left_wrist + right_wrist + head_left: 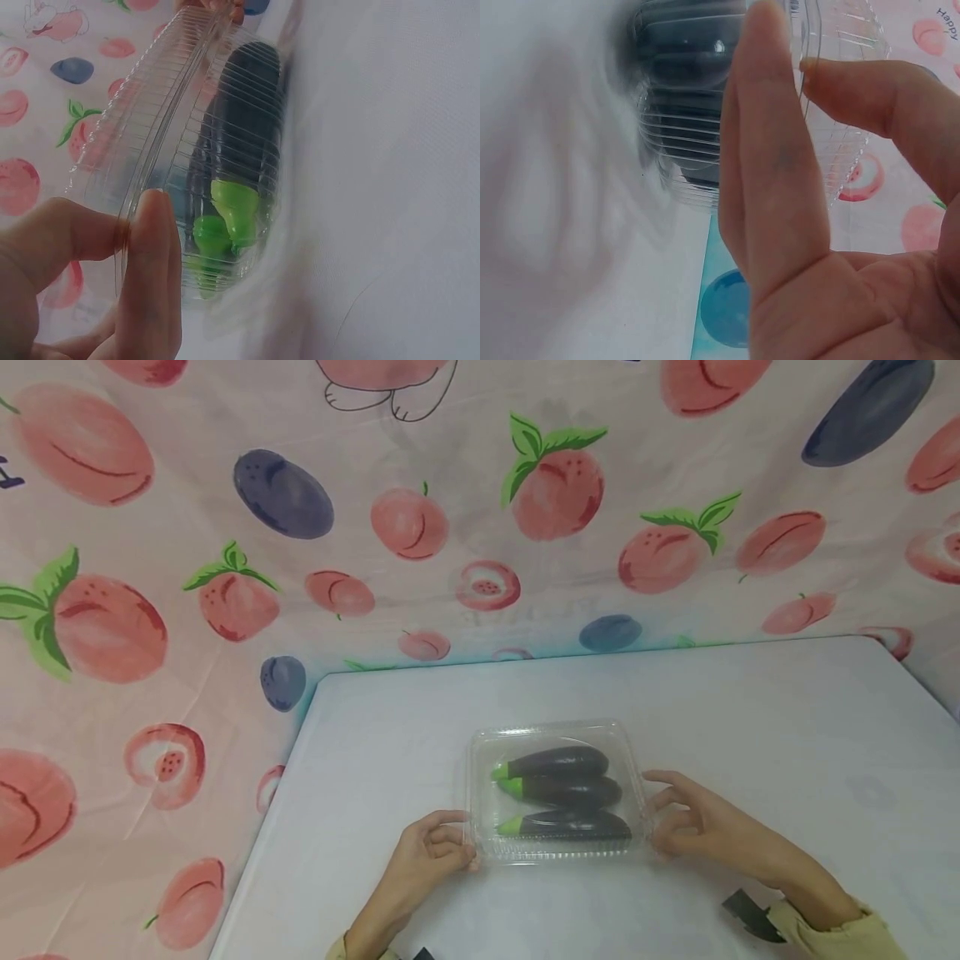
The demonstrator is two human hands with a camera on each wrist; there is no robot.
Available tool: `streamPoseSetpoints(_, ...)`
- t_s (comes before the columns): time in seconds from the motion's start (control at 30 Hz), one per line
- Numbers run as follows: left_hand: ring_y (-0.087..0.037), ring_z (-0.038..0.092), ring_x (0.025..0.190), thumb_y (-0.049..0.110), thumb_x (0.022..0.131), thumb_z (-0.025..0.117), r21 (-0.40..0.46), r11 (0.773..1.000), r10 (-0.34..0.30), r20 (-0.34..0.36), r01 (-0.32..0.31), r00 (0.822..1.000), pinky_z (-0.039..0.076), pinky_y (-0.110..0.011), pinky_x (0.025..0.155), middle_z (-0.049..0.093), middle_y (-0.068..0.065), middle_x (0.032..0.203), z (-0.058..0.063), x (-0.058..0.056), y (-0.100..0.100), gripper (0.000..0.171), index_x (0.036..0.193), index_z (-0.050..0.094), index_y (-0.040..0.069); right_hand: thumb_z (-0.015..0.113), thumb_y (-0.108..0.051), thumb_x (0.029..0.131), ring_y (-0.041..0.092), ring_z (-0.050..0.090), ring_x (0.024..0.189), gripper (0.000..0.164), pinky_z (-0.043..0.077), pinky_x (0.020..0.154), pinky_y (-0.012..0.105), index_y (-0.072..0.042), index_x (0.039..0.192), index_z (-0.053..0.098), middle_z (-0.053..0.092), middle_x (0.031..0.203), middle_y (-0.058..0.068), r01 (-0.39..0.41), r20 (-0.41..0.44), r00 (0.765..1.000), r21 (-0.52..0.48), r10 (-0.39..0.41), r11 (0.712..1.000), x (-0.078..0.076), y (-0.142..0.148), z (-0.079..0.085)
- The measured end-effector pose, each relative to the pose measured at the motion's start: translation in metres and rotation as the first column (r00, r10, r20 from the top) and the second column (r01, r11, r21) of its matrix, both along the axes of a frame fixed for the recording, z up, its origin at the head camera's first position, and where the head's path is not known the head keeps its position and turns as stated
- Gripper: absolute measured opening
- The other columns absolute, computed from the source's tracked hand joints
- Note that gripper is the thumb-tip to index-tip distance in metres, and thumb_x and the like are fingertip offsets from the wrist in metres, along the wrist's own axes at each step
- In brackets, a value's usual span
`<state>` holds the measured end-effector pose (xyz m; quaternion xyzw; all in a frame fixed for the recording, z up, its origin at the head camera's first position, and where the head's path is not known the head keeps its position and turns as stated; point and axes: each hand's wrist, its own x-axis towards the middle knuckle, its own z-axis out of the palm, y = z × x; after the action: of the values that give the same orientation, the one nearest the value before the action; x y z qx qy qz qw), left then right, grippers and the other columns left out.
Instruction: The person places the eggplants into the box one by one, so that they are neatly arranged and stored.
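Observation:
A clear plastic clamshell box sits on the white table, its lid down. Inside lie three eggplants, dark purple with bright green caps: a far one, a middle one and a near one. My left hand pinches the box's rim at its left side. In the left wrist view the thumb and a finger meet on that rim, beside the green caps. At the opposite side my right hand pinches the rim, with the fingers against the ribbed wall.
The white table extends on all sides of the box. Behind it and to the left hangs a pink cloth printed with peaches and dark plums. A dark strap piece shows by the right sleeve.

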<state>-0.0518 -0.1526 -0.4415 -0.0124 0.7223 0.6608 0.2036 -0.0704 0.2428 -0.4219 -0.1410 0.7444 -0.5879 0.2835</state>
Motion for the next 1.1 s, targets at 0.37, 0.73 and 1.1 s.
streamPoseSetpoints(0.37, -0.016, 0.071, 0.08, 0.001, 0.084, 0.068, -0.002, 1.0, -0.014, -0.008, 0.014, 1.0, 0.06, -0.025, 0.08, 0.068, -0.005, 0.091, -0.0006, 0.0004, 0.0, 0.058, 0.136, 0.046, -0.008, 0.065, -0.01, 0.094, 0.018, 0.067, 0.094, 0.082, 0.059, 0.079, 0.029, 0.003, 0.154, 0.011, 0.045, 0.132, 0.029, 0.014, 0.008, 1.0, 0.018, -0.014, 1.0, 0.0003, -0.0004, 0.0001)
streamPoseSetpoints(0.73, -0.018, 0.071, 0.083, 0.005, 0.086, 0.071, 0.012, 0.999, -0.035, 0.01, 0.035, 0.999, 0.061, -0.031, 0.081, 0.066, -0.005, 0.094, 0.0029, -0.0008, -0.0035, 0.058, 0.137, 0.046, -0.007, 0.066, -0.012, 0.095, 0.014, 0.066, 0.098, 0.081, 0.058, 0.081, 0.028, 0.001, 0.154, 0.012, 0.045, 0.133, 0.026, 0.014, 0.002, 1.0, 0.055, -0.014, 0.998, 0.001, -0.0008, -0.0004)
streamPoseSetpoints(1.1, -0.024, 0.072, 0.084, 0.011, 0.09, 0.069, -0.057, 0.997, -0.059, -0.039, 0.057, 0.998, 0.06, -0.029, 0.08, 0.069, -0.01, 0.101, 0.0037, -0.0051, -0.0095, 0.052, 0.135, 0.049, -0.005, 0.065, -0.022, 0.097, 0.014, 0.062, 0.106, 0.073, 0.055, 0.085, 0.038, 0.0, 0.153, 0.022, 0.052, 0.133, 0.02, 0.04, -0.095, 0.995, 0.194, -0.021, 0.98, -0.0011, -0.0008, -0.0005)
